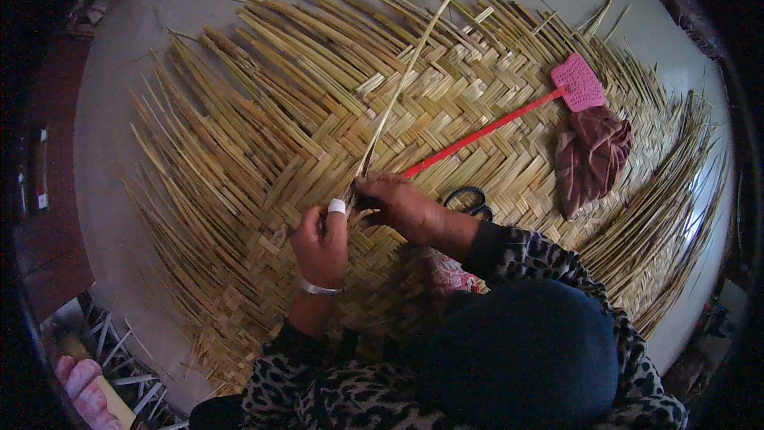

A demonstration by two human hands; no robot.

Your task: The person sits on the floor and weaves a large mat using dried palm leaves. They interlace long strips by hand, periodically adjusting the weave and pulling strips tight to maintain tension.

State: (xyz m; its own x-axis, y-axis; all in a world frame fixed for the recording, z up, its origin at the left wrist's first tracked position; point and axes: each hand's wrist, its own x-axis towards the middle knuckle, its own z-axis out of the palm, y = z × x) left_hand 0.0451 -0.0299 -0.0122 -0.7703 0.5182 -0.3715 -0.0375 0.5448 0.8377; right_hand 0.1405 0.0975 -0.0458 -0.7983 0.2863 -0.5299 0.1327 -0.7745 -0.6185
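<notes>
A long pale split reed strip (410, 72) rises in a curve from my hands toward the far edge of the mat. My right hand (406, 205) is closed around its lower end; a narrow dark sliver shows at those fingers, too small to name. Close by on the left, my left hand (321, 248) has its fingers bent and pinched at the strip's end, partly hidden. White tape wraps one of its fingers, and a pale band circles the wrist. Beneath both hands spreads a large woven reed mat (469, 84) with loose strip ends fanning out around it.
A pink fly swatter (477, 134) with a red handle lies across the mat. Next to its head rests a crumpled brown cloth (593, 155). Dark scissor handles (466, 201) lie by my right forearm. Pale floor (111, 159) surrounds the mat; a rack stands at lower left.
</notes>
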